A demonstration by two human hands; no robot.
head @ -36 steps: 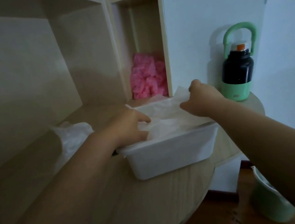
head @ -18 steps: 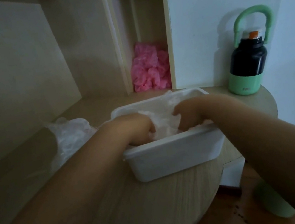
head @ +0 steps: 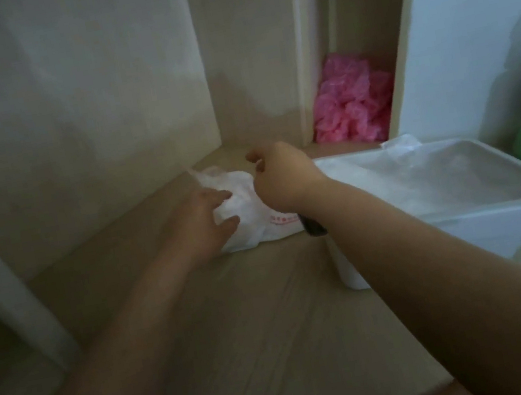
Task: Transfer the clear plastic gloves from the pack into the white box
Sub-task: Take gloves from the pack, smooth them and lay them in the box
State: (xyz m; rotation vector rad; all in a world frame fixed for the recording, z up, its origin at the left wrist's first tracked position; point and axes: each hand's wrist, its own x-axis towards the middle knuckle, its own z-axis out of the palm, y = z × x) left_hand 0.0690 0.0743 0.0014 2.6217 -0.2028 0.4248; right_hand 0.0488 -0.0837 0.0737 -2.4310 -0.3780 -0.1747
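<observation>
Some clear plastic gloves (head: 421,169) are already lying in the white box (head: 464,213), off to the right of your fingers, with one film corner poking over its far rim. The pack (head: 248,213) is sitting plump under your fingertips on the desk (head: 273,317), so I'm judging the job partway, with more waiting to be moved. Your left hand (head: 206,213) is spreading its fingers (head: 220,197) wide and resting them on the pack's left side, gripping nothing. Your right hand (head: 283,176) is hovering just above the pack with fingers loosely curled; whether they're pinching film, I cannot tell. A shelf wall (head: 99,121) is closing in just beyond your left fingertips, and the box's near-left corner is sitting under your right forearm, so any load is needing to rise over that rim. A small dark object (head: 315,227) is lying beside the pack beneath your right wrist.
</observation>
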